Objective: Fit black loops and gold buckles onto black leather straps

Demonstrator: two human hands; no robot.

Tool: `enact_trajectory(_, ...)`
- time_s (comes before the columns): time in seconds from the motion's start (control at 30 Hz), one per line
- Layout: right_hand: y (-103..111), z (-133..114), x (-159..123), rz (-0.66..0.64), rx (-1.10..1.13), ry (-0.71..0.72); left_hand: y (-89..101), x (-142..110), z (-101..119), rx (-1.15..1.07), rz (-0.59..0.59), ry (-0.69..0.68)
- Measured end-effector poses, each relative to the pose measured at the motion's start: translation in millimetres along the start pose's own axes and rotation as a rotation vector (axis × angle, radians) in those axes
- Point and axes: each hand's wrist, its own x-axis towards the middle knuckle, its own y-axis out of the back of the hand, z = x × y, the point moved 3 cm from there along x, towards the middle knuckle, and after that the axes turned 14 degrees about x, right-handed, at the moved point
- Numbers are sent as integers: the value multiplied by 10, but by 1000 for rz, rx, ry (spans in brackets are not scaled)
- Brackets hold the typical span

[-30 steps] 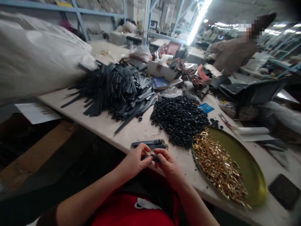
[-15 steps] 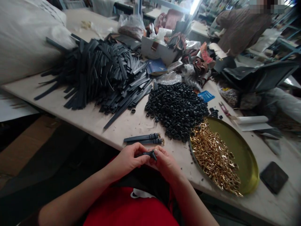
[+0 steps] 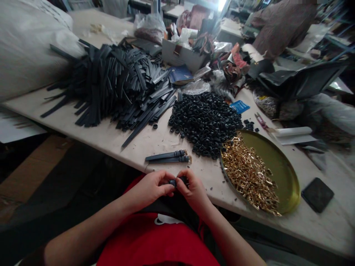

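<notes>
At the table's near edge my left hand [image 3: 156, 186] and my right hand [image 3: 192, 188] pinch a dark leather strap [image 3: 173, 182] between them. Fingers cover most of it, so its buckle end cannot be made out. Just beyond my hands lie finished-looking dark straps [image 3: 166, 157] side by side, with gold buckles at their right ends. Past these spreads a heap of small black strap loops [image 3: 205, 123]. To its right, gold buckles [image 3: 249, 177] are piled in a round yellow-green tray [image 3: 290, 184]. A large pile of loose dark straps [image 3: 111, 81] lies at the left.
A white sack [image 3: 33, 51] bulges at the far left. Behind the loops are a grey box [image 3: 181, 55], a blue booklet [image 3: 180, 74] and a blue packet [image 3: 240, 106]. Snips [image 3: 260, 121] and a black square pad [image 3: 317, 194] lie at right. Another person [image 3: 283, 27] is behind.
My right hand has shifted its grip, its fingers now arched higher over the strap. Less of the strap shows between my hands. The whole view has tilted slightly.
</notes>
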Motion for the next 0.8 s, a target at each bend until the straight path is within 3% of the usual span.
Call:
enact_trajectory(0.1,-28,-33,-98,47,-129,80,-91,-12,-42,-19,-8,-2)
enact_trajectory(0.27,-68,-8,-262,-27,-20,95,-169,-61,-83,-47,-30,23)
enact_trajectory(0.47,-102,37,-387,2,-114,147,-133,-217,-58,126,-208,81)
enact_trajectory(0.63,-139,15,-390,-44,-216,227,-117,-216,-9,261,-127,-8)
enact_trajectory(0.8,-136,-49,-243,-6,-149,247,-29,-91,50,396,-117,-134)
